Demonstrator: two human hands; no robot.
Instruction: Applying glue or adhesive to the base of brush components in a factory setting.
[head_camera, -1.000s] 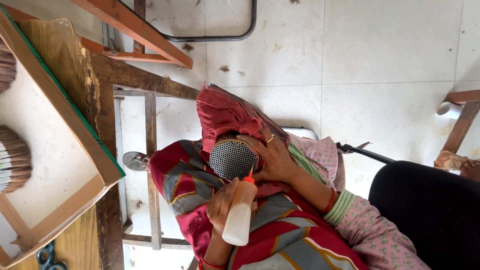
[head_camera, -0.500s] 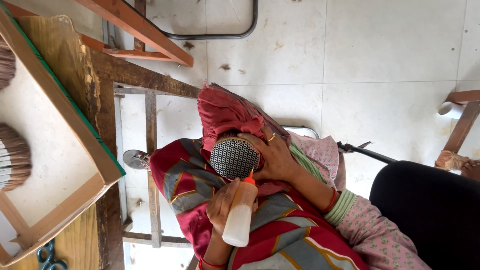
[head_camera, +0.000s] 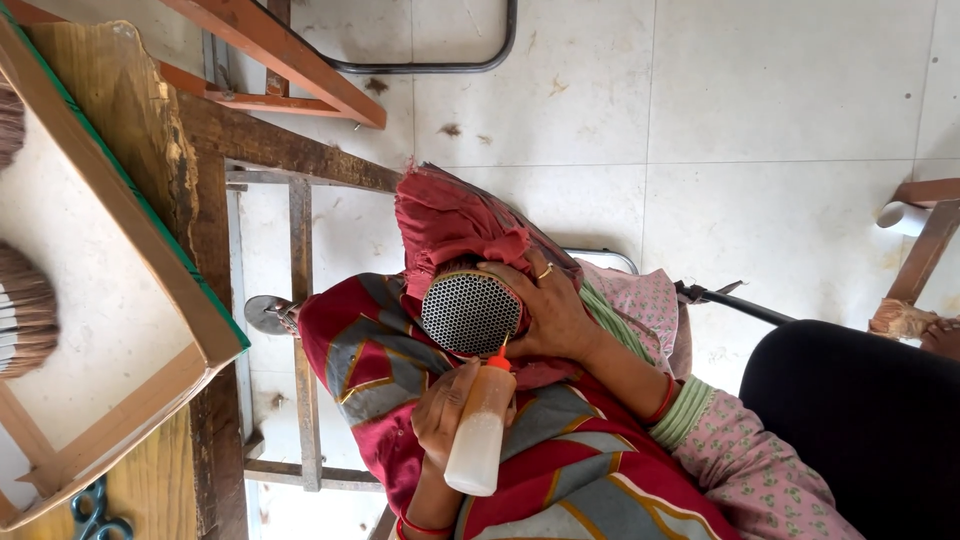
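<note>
Gripped in the left hand (head_camera: 450, 405), a squeeze bottle (head_camera: 478, 432) with an orange nozzle tip points up at the lower rim of a round perforated metal disc (head_camera: 469, 313). Cupped around the disc's far side, the right hand (head_camera: 552, 308) holds it against red cloth (head_camera: 450, 220) over the lap. Beside the lap stands a wooden work table (head_camera: 130, 120) carrying a framed tray (head_camera: 150, 250); scissors (head_camera: 95, 515) lie at its near edge.

Wooden tray (head_camera: 190, 300), scissors (head_camera: 95, 510), tiled floor (head_camera: 780, 120)
</note>
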